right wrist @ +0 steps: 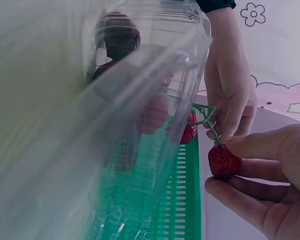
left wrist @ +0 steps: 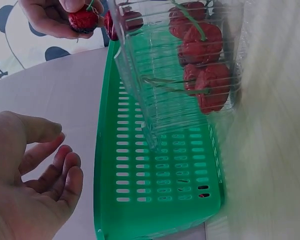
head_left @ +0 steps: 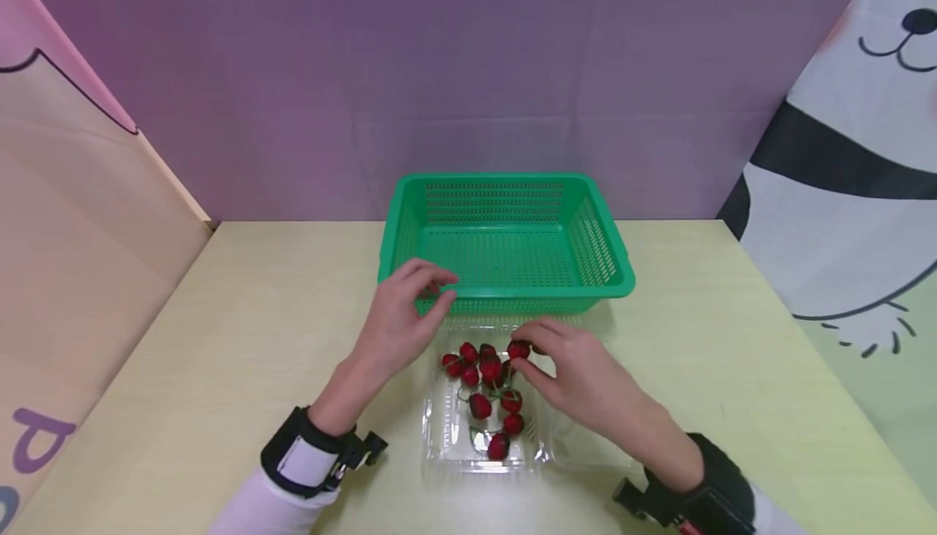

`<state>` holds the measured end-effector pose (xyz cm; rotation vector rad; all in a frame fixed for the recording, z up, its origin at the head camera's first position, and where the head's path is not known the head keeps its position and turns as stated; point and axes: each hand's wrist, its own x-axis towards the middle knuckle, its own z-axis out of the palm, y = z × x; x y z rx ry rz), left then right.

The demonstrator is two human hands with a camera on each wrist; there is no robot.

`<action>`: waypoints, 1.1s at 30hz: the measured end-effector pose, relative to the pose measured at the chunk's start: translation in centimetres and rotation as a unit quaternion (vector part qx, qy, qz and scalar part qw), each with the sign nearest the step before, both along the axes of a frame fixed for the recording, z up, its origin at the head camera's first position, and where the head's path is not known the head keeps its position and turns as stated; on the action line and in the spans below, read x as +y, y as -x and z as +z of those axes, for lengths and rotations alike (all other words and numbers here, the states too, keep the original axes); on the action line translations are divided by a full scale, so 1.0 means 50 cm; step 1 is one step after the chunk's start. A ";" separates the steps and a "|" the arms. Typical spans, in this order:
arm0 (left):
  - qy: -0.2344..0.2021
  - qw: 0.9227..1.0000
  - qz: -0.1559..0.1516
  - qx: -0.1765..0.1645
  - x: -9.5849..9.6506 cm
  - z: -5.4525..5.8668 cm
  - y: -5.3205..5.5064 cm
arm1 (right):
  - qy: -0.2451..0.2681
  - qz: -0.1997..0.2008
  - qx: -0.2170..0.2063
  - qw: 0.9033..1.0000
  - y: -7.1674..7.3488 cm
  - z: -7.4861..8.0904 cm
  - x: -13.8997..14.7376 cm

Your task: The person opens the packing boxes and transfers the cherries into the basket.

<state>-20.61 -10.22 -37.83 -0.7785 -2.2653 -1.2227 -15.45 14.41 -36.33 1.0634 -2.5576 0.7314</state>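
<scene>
A clear plastic clamshell box (head_left: pixel 433 437) lies on the table with several red cherries (head_left: pixel 490 368) on green stems inside. My right hand (head_left: pixel 586 368) is over the box's far right part and pinches a cherry (right wrist: pixel 224 161) between thumb and fingers; its stem hangs with other stems in the right wrist view. My left hand (head_left: pixel 403 311) hovers at the near left rim of a green basket (head_left: pixel 512 293), its fingers loosely bent with nothing between them (left wrist: pixel 35 165). The basket stands just behind the box.
The box's clear lid (head_left: pixel 586 441) lies folded out to the right under my right forearm. Something dark red shows through the basket's slots (left wrist: pixel 203 188) in the left wrist view. A purple cloth (head_left: pixel 468 71) hangs behind the table, with printed cloths at both sides.
</scene>
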 end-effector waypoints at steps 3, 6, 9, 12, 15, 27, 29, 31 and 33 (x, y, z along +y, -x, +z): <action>0.005 1.000 -0.001 0.004 0.000 0.001 0.000 | 0.007 -0.003 0.000 1.000 0.000 0.001 0.001; 0.009 1.000 -0.004 0.004 0.000 0.001 0.000 | 0.012 -0.007 0.003 1.000 0.000 0.000 0.001; 0.011 1.000 -0.006 0.002 0.000 0.001 0.000 | 0.014 -0.008 0.012 1.000 0.001 0.000 0.001; 0.013 1.000 -0.004 0.004 0.000 0.001 0.000 | 0.014 -0.009 0.022 1.000 0.002 -0.001 0.000; 0.014 1.000 -0.004 0.005 0.000 0.002 0.000 | 0.015 -0.006 0.027 1.000 0.002 -0.001 -0.001; 0.018 1.000 -0.016 0.001 0.002 0.003 -0.003 | 0.047 -0.010 0.023 0.999 0.005 0.009 0.006; 0.017 1.000 -0.022 0.002 0.003 0.004 -0.004 | 0.058 -0.012 0.016 0.998 0.006 0.013 0.008; 0.014 1.000 -0.028 0.004 0.004 0.005 -0.006 | 0.066 -0.015 0.015 0.998 0.008 0.017 0.010; 0.013 0.999 -0.031 0.005 0.005 0.006 -0.007 | 0.074 -0.017 0.022 0.997 0.011 0.022 0.013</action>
